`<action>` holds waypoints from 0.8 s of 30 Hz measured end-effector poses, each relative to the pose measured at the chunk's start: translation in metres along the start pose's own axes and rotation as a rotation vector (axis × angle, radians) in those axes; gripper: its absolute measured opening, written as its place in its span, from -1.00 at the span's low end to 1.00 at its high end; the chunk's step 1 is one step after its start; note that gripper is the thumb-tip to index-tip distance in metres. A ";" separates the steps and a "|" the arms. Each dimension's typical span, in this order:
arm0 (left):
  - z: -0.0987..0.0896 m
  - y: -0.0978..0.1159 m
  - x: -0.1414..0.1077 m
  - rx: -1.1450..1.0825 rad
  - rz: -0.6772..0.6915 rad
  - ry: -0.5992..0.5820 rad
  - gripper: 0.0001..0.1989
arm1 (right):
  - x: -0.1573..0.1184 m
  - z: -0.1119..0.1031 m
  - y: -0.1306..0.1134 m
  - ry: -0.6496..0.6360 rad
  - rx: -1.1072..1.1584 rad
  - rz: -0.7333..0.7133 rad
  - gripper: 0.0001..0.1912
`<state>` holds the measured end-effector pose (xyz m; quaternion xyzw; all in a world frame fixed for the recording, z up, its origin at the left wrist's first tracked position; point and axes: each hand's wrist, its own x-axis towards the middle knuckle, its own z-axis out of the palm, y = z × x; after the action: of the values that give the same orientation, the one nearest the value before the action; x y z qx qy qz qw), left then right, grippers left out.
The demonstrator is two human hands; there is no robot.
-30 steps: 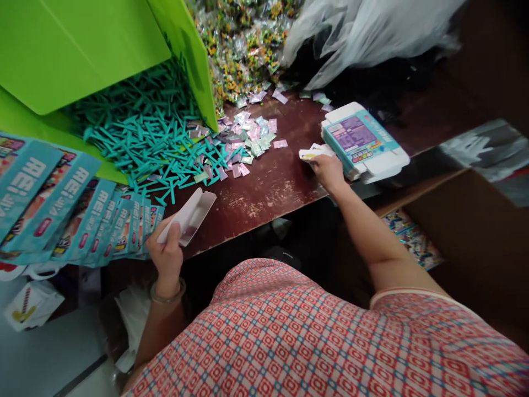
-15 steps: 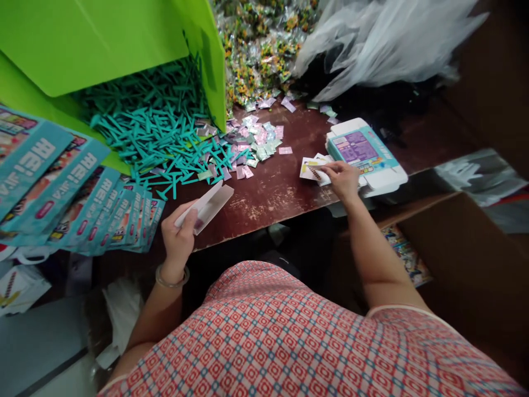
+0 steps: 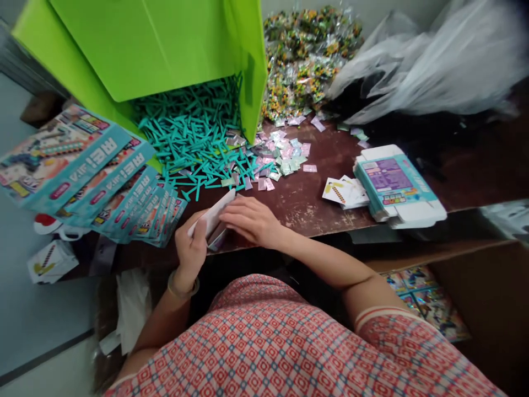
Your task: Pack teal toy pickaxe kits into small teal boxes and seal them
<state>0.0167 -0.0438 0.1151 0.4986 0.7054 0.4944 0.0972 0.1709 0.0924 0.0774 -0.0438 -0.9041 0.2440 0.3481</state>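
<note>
Table [image 3: 297,207]: dark brown, worn top; it carried every supply within arm's reach of the seated person.
Green box [image 3: 157,49]: lay tipped on its side at the far left, mouth toward the person, so that teal plastic sticks [image 3: 194,138] spilled onto the table.
Clear bags [image 3: 430,71]: heaped at the far right, beside a pile of small wrapped packets [image 3: 306,60].
Flat cartons [image 3: 103,182]: teal printed, fanned in an overlapping row at the left edge, each one easy to slide off.
Stacked cartons [image 3: 397,184]: lay right of centre, with printed cards [image 3: 345,192] touching the stack's left side.
Small box [image 3: 212,218]: white, partly open, held at the near table edge between both hands.
Left hand [image 3: 190,248]: fingers pinched the small box from below, thumb on its face, steadying it.
Right hand [image 3: 252,220]: fingers held together and laid flat against the box's open side; whether they held anything could not be told.
</note>
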 end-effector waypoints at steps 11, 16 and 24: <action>0.099 -0.058 -0.044 -0.247 -0.228 -0.504 -0.50 | 0.039 0.017 0.178 -0.152 -0.131 0.506 -0.59; 0.095 -0.071 -0.024 -0.383 -0.383 -0.471 -0.45 | 0.114 0.063 0.212 -0.450 -0.223 0.338 -0.61; 0.092 -0.111 0.097 -0.963 -0.914 0.016 -0.63 | 0.067 0.057 0.174 -0.392 -0.244 0.311 -0.70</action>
<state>-0.0393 0.0875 0.0161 0.0463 0.5467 0.6672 0.5037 0.0679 0.2381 0.0001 -0.1755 -0.9593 0.1877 0.1170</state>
